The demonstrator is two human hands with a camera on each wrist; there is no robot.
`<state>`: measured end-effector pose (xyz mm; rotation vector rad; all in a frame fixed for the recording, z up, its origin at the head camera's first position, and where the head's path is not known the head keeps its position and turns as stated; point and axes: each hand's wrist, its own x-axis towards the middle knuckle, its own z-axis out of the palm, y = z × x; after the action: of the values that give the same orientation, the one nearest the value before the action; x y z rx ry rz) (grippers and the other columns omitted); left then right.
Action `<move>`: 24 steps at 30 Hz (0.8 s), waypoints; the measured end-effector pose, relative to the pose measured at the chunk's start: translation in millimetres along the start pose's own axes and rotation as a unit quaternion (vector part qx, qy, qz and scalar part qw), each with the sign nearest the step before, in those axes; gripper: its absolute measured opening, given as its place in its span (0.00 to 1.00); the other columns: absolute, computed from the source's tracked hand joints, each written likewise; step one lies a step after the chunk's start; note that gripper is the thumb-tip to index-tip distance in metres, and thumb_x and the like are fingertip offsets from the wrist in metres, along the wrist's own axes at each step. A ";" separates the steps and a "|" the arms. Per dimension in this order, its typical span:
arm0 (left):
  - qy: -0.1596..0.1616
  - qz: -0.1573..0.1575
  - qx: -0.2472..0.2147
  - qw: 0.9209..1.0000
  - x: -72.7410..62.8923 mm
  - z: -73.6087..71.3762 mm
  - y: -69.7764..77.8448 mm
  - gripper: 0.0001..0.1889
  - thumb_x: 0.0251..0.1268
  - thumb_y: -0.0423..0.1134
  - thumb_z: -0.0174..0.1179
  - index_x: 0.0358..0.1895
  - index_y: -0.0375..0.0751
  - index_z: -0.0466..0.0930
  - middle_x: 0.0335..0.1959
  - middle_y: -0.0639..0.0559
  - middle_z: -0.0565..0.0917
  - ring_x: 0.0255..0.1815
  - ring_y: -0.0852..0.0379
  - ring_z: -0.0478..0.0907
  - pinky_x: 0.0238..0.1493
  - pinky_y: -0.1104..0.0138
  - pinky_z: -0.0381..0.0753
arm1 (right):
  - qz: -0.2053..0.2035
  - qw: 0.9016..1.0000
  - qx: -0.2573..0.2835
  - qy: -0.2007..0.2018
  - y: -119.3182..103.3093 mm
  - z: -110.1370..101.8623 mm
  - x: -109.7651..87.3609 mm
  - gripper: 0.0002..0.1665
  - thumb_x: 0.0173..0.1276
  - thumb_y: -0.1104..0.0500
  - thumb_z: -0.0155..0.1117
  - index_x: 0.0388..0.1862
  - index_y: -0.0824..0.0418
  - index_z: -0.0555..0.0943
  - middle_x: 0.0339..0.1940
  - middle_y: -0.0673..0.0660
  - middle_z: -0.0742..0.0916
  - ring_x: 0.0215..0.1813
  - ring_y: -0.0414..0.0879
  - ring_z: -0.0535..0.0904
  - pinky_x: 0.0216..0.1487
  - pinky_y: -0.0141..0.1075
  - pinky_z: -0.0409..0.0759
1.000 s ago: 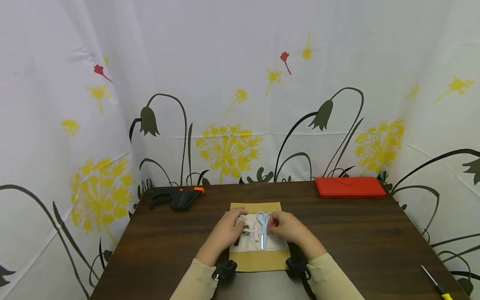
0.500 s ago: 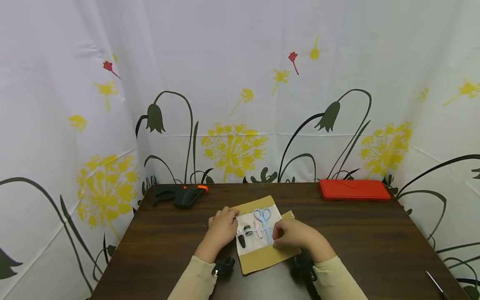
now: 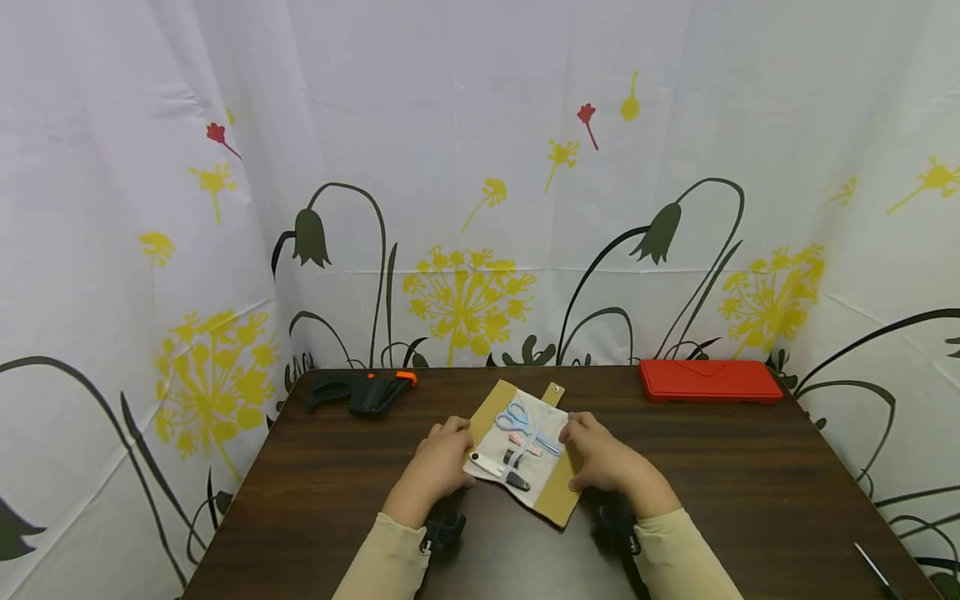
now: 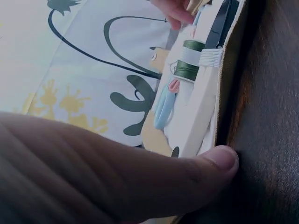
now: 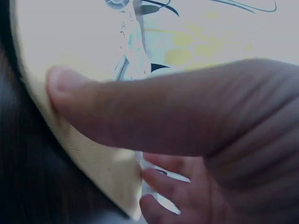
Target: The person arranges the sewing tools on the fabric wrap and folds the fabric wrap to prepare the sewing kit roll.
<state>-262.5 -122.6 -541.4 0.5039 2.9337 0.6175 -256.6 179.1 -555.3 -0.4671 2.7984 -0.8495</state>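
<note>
A tan fold-out sewing kit (image 3: pixel 558 495) with white lining lies opened out and tilted between the hands. Under its elastic sit light-blue scissors (image 3: pixel 513 418), a dark green thread spool (image 4: pixel 187 71) and a pink-and-white item (image 3: pixel 517 439). A white tool with a black end (image 4: pixel 205 100) lies along the near edge. The left hand (image 3: pixel 438 462) grips the kit's left side, thumb at the corner in the left wrist view. Opposite, the right hand (image 3: pixel 609 467) holds the right tan end (image 5: pixel 110 165), thumb on top and fingers along the far edge.
On the dark wooden table (image 3: pixel 337 492), a black clamp-like tool with orange tips (image 3: pixel 367 393) lies at the back left. A red case (image 3: pixel 708 381) is at the back right, a screwdriver-like tool (image 3: pixel 873 567) at the front right. Behind hangs a flowered curtain (image 3: pixel 465 167).
The sewing kit has turned counterclockwise, its scissors handles swinging to the left and its strap to the far side. The right hand has shifted from beside the scissors to the tan end.
</note>
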 end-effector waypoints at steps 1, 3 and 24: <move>-0.006 0.003 -0.005 1.000 -1.0 -1.2 1.0 0.23 0.50 0.33 0.86 0.49 0.36 0.87 0.65 0.40 0.81 0.62 0.37 0.75 0.60 0.40 0.77 | 0.000 1.000 -0.010 0.016 1.7 0.8 0.7 0.37 0.46 0.67 0.89 0.54 0.60 0.79 0.71 0.68 0.74 0.71 0.66 0.72 0.69 0.60 0.76; -0.015 0.005 -0.011 1.000 -2.6 -2.9 2.5 0.24 0.50 0.34 0.86 0.49 0.37 0.85 0.64 0.41 0.81 0.60 0.38 0.75 0.59 0.40 0.77 | 0.008 0.998 -0.035 0.051 5.7 2.2 3.0 0.36 0.45 0.68 0.88 0.53 0.59 0.80 0.63 0.65 0.76 0.65 0.64 0.73 0.64 0.59 0.77; -0.065 0.029 -0.010 0.997 -11.2 -4.8 9.0 0.17 0.62 0.41 0.78 0.48 0.39 0.83 0.47 0.47 0.75 0.45 0.50 0.67 0.47 0.54 0.75 | 0.016 0.999 -0.023 -0.031 4.4 -13.1 -8.5 0.44 0.43 0.61 0.94 0.58 0.61 0.77 0.58 0.60 0.75 0.60 0.58 0.73 0.65 0.55 0.78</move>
<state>-250.1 -120.4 -532.9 0.6053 2.7965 0.5946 -253.1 192.2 -546.4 -0.4456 2.7654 -0.7513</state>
